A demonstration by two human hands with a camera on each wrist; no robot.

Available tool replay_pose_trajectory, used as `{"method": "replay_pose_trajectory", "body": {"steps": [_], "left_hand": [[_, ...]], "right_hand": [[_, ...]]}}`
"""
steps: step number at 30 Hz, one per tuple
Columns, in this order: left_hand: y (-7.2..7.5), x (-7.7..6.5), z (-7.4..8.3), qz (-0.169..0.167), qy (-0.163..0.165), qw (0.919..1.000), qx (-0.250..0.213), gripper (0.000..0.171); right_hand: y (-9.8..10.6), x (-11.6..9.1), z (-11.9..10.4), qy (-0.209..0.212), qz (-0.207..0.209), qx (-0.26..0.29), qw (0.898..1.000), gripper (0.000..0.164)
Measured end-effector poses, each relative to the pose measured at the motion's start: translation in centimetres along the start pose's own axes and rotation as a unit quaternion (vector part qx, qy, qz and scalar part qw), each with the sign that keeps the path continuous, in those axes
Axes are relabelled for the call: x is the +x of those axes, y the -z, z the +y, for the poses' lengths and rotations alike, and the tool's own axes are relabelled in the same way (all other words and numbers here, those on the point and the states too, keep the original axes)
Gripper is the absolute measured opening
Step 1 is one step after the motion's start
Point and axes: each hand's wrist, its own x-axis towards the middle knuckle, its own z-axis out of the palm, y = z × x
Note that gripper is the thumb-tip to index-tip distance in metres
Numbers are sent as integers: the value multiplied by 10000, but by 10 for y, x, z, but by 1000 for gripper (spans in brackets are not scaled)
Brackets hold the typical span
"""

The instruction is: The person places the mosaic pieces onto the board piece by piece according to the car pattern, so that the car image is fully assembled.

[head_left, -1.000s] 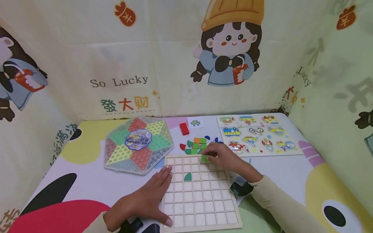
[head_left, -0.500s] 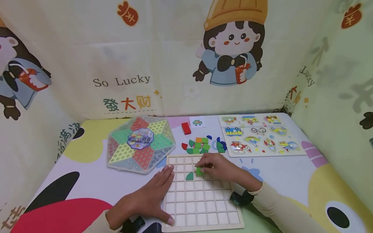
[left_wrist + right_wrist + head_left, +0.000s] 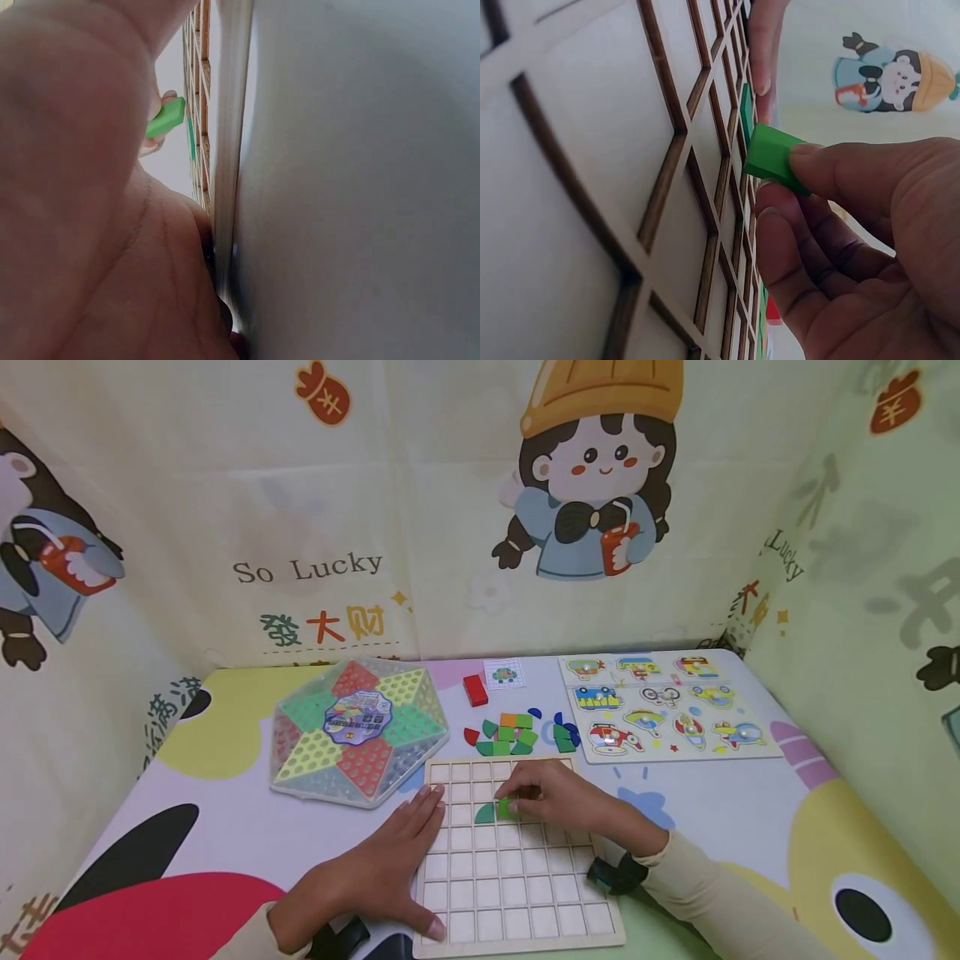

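Right hand (image 3: 558, 789) is holding a light green tile (image 3: 504, 810) over the wooden grid board (image 3: 517, 949)

The right hand is pinching the light green tile between its thumb and fingertips, above the far half of the board. The tile is tilting in that grip, just right of a dark green quarter-round piece (image 3: 485, 814), which is lying in a cell of the third row from the far edge. Whether a corner of the tile is touching the grid, the wrist views are not making clear.

The left hand (image 3: 390, 860) is resting along the board's left edge, well apart from the right hand. Its fingers are stretching straight toward the far side, its thumb is spreading away to the near left corner, and it is gripping nothing. The tile is therefore sitting to the right of the left hand's fingertips, with the quarter-round piece lying between.

Just beyond the board's far edge, a group of mostly green pieces (image 3: 506, 734) is lying on the bench (image 3: 225, 827), with a smaller blue and green cluster (image 3: 564, 735) to its right. A red block (image 3: 475, 690) and a small picture card (image 3: 504, 675) are lying farther back. A hexagonal game box (image 3: 408, 724) is occupying the far left, and a vehicle puzzle board (image 3: 660, 718) is lying at the far right.
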Motion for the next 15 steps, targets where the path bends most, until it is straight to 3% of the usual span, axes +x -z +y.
{"method": "replay_pose_trajectory", "body": {"steps": [9,15], "left_hand": [[2,0,1,-35,1,10000,-26,131],[2,-2,1,-36,32,10000,-85,131]], "right_hand": [[0,1,-1,77,-60,11,10000,17],[-2,1,-4,-149,96,-34,9998,17]]}}
